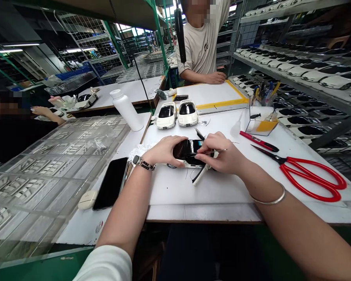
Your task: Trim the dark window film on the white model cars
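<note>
A white model car (189,147) with a glossy black roof lies on the white worktop in front of me, one door (200,175) swung out toward me. My left hand (163,151) grips its left end, thumb on the near side and fingers over the far side. Above the right part of the car, my right hand (224,155) pinches thin metal tweezers (220,151), their tip close to the roof and window edge. Fingers partly hide that end of the car. Two more white model cars, a left one (166,115) and a right one (187,113), stand just beyond.
Red-handled scissors (310,177) and a red cutter knife (259,141) lie right, near a clear tool holder (261,119). Left are a phone (110,183), an earbud case (87,200), a white bottle (125,109) and a parts tray (46,175). A co-worker (200,47) sits opposite; racks hold model cars.
</note>
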The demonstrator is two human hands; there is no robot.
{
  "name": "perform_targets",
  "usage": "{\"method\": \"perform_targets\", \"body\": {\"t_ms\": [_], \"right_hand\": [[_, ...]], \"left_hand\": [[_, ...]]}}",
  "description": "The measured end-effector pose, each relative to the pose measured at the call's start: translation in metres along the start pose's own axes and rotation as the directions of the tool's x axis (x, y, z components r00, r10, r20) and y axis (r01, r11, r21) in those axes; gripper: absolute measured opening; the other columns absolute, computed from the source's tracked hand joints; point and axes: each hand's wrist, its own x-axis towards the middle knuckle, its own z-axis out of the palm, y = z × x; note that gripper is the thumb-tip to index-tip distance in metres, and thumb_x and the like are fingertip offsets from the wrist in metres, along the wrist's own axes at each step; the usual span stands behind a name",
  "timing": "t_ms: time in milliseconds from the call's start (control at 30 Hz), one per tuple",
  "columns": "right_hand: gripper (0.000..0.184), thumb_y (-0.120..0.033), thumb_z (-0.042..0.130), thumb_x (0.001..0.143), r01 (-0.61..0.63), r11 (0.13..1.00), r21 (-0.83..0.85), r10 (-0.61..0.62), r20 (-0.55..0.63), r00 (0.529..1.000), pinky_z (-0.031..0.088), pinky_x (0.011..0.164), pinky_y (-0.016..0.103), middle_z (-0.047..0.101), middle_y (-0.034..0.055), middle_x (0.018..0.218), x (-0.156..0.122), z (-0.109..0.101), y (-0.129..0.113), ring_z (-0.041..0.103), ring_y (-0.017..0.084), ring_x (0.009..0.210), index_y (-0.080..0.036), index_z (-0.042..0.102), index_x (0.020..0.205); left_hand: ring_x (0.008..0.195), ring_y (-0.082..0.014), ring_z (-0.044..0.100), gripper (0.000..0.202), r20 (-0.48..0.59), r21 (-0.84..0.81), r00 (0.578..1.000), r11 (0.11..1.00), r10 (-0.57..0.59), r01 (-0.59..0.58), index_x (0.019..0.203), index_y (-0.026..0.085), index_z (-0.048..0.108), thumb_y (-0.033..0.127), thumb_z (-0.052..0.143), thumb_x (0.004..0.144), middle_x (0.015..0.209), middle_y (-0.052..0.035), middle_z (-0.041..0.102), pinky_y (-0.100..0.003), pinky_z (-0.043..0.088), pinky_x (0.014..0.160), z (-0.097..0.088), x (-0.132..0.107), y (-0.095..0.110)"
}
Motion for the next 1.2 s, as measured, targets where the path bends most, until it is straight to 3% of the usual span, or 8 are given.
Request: {"method": "perform_targets", "body": {"t_ms": [233, 400, 500, 600, 700, 833, 933, 1200], "right_hand": [[0.018, -0.029, 0.057, 0.083, -0.044, 0.998, -0.039, 0.047, 0.106, 0.993, 0.029, 0.073, 0.029, 0.056, 0.0007, 0.065, 0.002, 0.004, 0.001, 0.046, 0.012, 0.067, -0.017, 0.054, 0.071], [0.021, -0.03, 0.054, 0.083, -0.201, 0.973, 0.113, 0.188, 0.112, 0.976, 0.032, 0.068, 0.027, 0.053, 0.0, 0.064, 0.003, 0.002, 0.001, 0.044, 0.01, 0.062, -0.016, 0.05, 0.068], [0.024, -0.033, 0.055, 0.082, -0.38, 0.877, 0.294, 0.362, 0.117, 0.925, 0.033, 0.057, 0.024, 0.048, -0.0017, 0.058, 0.002, 0.001, 0.001, 0.042, 0.008, 0.056, -0.016, 0.047, 0.066], [0.028, -0.036, 0.058, 0.08, -0.465, 0.733, 0.496, 0.449, 0.162, 0.879, 0.031, 0.049, 0.021, 0.046, -0.0042, 0.051, 0.002, 0.001, 0.003, 0.04, 0.006, 0.049, -0.017, 0.044, 0.065], [0.032, -0.037, 0.063, 0.077, -0.471, 0.615, 0.632, 0.477, 0.177, 0.861, 0.03, 0.046, 0.019, 0.045, -0.0054, 0.047, 0.004, 0.002, 0.004, 0.039, 0.005, 0.044, -0.017, 0.042, 0.064], [0.033, -0.034, 0.067, 0.073, -0.447, 0.526, 0.724, 0.54, 0.122, 0.833, 0.03, 0.045, 0.019, 0.043, -0.0057, 0.044, 0.007, 0.0, 0.004, 0.039, 0.005, 0.042, -0.016, 0.042, 0.061], [0.033, -0.03, 0.068, 0.071, -0.426, 0.485, 0.764, 0.587, 0.077, 0.806, 0.03, 0.045, 0.018, 0.042, -0.0057, 0.046, 0.007, -0.003, 0.006, 0.039, 0.004, 0.042, -0.016, 0.041, 0.06], [0.029, -0.026, 0.066, 0.071, -0.408, 0.476, 0.779, 0.619, 0.033, 0.785, 0.03, 0.046, 0.018, 0.04, -0.0057, 0.046, 0.008, -0.006, 0.005, 0.038, 0.004, 0.042, -0.016, 0.041, 0.059]], "left_hand": [[0.114, -0.0299, 0.05, 0.089, 0.014, 0.015, 1.0, 1.0, 0.012, -0.012, 0.132, 0.018, 0.042, 0.051, 0.075, 0.055, 0.127, -0.0111, 0.052, -0.043, 0.037, 0.1, 0.001, 0.002, 0.001], [0.122, -0.0317, 0.043, 0.093, 0.04, 0.017, 0.999, 1.0, -0.023, 0.022, 0.135, 0.019, 0.038, 0.051, 0.074, 0.056, 0.134, -0.0118, 0.046, -0.047, 0.031, 0.105, 0.0, 0.0, 0.002], [0.128, -0.0314, 0.037, 0.094, 0.017, 0.015, 1.0, 1.0, -0.026, 0.026, 0.138, 0.019, 0.034, 0.049, 0.073, 0.058, 0.14, -0.0128, 0.038, -0.046, 0.03, 0.107, -0.001, -0.004, 0.005], [0.128, -0.0305, 0.037, 0.091, -0.07, 0.042, 0.997, 0.999, 0.022, -0.02, 0.137, 0.02, 0.036, 0.046, 0.074, 0.058, 0.141, -0.0126, 0.037, -0.045, 0.031, 0.108, -0.001, -0.009, 0.012], [0.127, -0.029, 0.038, 0.075, -0.225, 0.072, 0.966, 0.991, 0.13, -0.117, 0.126, 0.023, 0.046, 0.045, 0.074, 0.06, 0.135, -0.01, 0.044, -0.046, 0.029, 0.109, 0.003, -0.013, 0.019], [0.12, -0.0237, 0.044, 0.033, -0.405, 0.133, 0.881, 0.969, 0.245, -0.209, 0.099, 0.023, 0.057, 0.035, 0.066, 0.07, 0.114, -0.006, 0.057, -0.045, 0.029, 0.108, 0.014, -0.012, 0.028], [0.108, -0.0207, 0.05, 0.016, -0.408, 0.154, 0.876, 0.965, 0.259, -0.213, 0.087, 0.022, 0.057, 0.03, 0.061, 0.073, 0.104, -0.0052, 0.059, -0.043, 0.032, 0.105, 0.018, -0.01, 0.032], [0.094, -0.0186, 0.053, 0.012, -0.392, 0.166, 0.883, 0.964, 0.256, -0.206, 0.068, 0.02, 0.057, 0.028, 0.06, 0.076, 0.088, -0.0026, 0.063, -0.037, 0.039, 0.092, 0.012, -0.013, 0.031]]}}
